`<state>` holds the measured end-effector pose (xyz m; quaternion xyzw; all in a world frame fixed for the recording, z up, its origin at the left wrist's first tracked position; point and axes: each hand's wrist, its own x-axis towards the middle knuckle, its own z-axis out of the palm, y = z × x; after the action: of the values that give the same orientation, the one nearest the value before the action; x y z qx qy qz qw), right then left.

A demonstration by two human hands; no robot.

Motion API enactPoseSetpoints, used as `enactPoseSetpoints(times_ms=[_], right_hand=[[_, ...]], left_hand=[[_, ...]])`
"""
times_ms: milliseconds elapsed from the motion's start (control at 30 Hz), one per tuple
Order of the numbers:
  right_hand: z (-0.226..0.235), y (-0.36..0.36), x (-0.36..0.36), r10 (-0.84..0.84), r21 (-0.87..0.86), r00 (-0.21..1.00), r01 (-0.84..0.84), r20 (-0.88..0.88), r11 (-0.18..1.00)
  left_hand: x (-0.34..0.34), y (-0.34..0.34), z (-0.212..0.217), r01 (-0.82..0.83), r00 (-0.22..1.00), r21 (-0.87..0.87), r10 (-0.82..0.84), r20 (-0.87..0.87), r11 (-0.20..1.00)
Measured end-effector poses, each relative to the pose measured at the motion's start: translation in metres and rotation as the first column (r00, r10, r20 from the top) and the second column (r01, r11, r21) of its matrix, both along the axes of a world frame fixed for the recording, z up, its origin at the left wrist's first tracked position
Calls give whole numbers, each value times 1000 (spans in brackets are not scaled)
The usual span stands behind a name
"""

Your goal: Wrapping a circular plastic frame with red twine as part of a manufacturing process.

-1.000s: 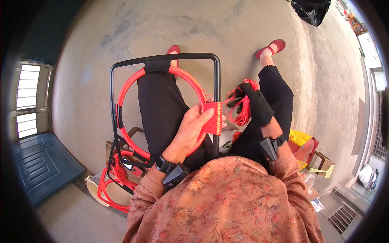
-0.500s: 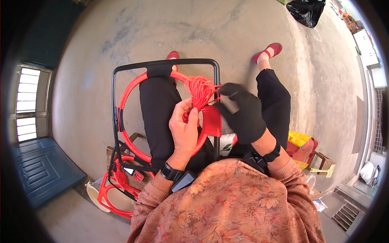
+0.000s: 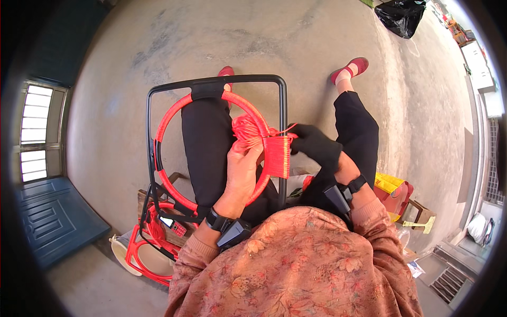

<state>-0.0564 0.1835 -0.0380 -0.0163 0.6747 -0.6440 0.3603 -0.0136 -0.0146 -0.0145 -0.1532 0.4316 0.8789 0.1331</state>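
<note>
A black metal frame point(image 3: 283, 105) with a red cord-wrapped ring point(image 3: 170, 119) inside it rests across my lap and left leg. My left hand point(image 3: 241, 171), bare, is closed on a loose bundle of red cord point(image 3: 246, 131) at the ring's right side; part of the ring crosses in front of the bundle. Between the ring and the frame's right bar stretches a tight red woven band point(image 3: 276, 157). To the right of that bar, my right hand point(image 3: 318, 147), in a black glove, has its fingers closed on red cord by the band's upper corner.
At my lower left, more red cord-wrapped frames point(image 3: 140, 256) stand near a small red phone point(image 3: 173, 226). A yellow and red bag point(image 3: 392, 187) lies at my right. Farther off are a black plastic bag point(image 3: 401, 17) and a blue door point(image 3: 58, 219).
The cord bundle and my left hand's fingers have shifted left, from over the ring's right side to inside and behind it. My gloved right hand has moved slightly lower.
</note>
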Motion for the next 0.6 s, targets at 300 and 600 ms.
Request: enactPoseSetpoints(times_ms=[300, 600], right_hand=[[31, 80, 26, -835, -569, 509, 758, 210, 319], [34, 25, 20, -458, -228, 881, 473, 119, 851]], left_hand=[[-3, -4, 4, 41, 999, -57, -41, -2, 998], [1, -3, -4, 19, 999, -58, -18, 33, 998]])
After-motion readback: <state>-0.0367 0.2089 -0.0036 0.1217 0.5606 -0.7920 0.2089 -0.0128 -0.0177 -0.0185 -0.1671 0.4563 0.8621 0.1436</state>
